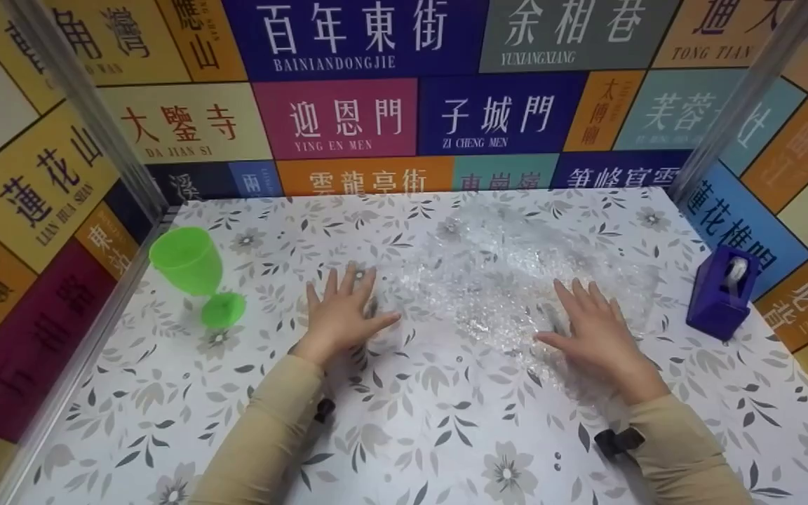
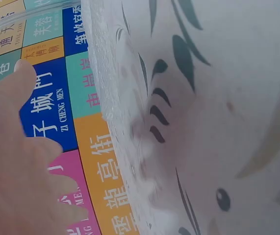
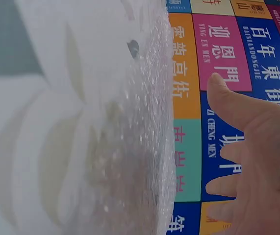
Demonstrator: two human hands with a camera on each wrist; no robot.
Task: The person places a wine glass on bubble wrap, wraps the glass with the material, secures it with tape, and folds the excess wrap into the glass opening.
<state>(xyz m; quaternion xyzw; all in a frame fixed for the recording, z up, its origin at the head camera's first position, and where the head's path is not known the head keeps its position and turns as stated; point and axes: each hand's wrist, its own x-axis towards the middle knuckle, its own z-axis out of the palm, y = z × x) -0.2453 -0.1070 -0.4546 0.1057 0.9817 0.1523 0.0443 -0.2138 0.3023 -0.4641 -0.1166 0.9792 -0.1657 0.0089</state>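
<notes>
My left hand (image 1: pixel 339 317) is held palm down over the table with its fingers spread, and nothing is in it. To its left stands a bright green plastic goblet (image 1: pixel 190 261) on a short stem and round foot. A clear sheet of bubble wrap (image 1: pixel 488 280) lies spread on the table between and beyond the hands. Above its right part hovers my right hand (image 1: pixel 597 337), fingers extended and thumb out. In the right wrist view a gap shows between that hand (image 3: pixel 262 147) and the bubble wrap (image 3: pixel 144 122). The left wrist view shows the left hand (image 2: pixel 27 156) likewise raised.
A purple tape dispenser (image 1: pixel 723 291) with a roll of tape stands at the table's right edge. The table (image 1: pixel 432 435) has a floral white cover. Colourful panels with Chinese place names (image 1: pixel 337 116) wall it at the back and sides.
</notes>
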